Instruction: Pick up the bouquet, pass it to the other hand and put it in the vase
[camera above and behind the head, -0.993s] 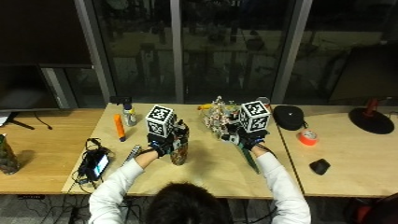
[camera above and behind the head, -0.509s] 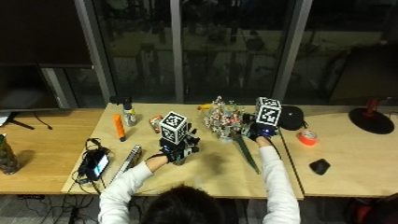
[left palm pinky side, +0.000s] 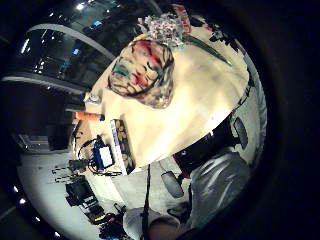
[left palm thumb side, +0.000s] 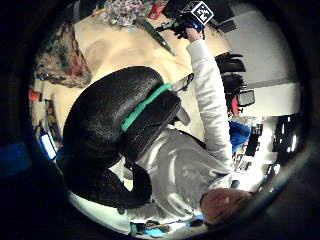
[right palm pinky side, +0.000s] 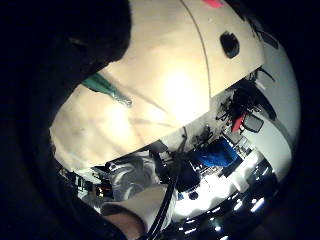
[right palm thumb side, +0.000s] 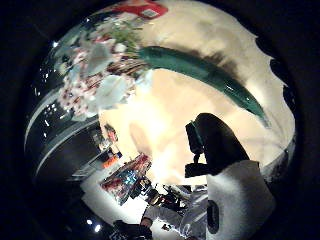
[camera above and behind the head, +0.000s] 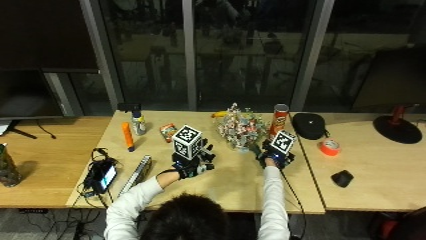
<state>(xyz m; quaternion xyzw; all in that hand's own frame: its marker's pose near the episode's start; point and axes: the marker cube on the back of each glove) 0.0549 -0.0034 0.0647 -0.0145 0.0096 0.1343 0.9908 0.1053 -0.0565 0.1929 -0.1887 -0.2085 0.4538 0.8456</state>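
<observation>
Bouquet (camera above and behind the head: 237, 129) lies on the table (camera above and behind the head: 346, 197), pale pink-white blooms, stems toward the right hand (camera above and behind the head: 276, 155); can't tell if that hand grips it. Left hand (camera above and behind the head: 192, 165) hovers beside it, fingers spread. Left little-finger view: multicoloured vase (left palm pinky side: 142, 72) near the blooms. Right thumb view: white flowers, green wrapped stem (right palm thumb side: 200, 70) flat on the table.

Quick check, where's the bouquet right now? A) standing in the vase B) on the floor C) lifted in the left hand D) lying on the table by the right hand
D: the bouquet lies flat on the table, its green stem end next to the right hand, while the patterned vase shows no flowers in it and sits under the left hand.
</observation>
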